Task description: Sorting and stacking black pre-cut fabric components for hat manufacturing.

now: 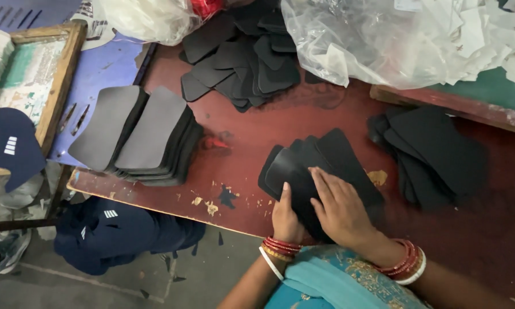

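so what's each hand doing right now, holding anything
left hand: open, thumb and fingers resting on the fanned black pieces.
right hand: open, flat on the same pieces.

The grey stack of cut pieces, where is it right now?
In the head view, the grey stack sits at the table's left edge, well left of both hands, below the loose black pile.

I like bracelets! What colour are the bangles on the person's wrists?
Mostly red, with a white one on each wrist: left bangles, right bangles. The head view shows them.

Black fanned pieces are laid on a chipped dark-red table; grey stacked pieces are seen left.
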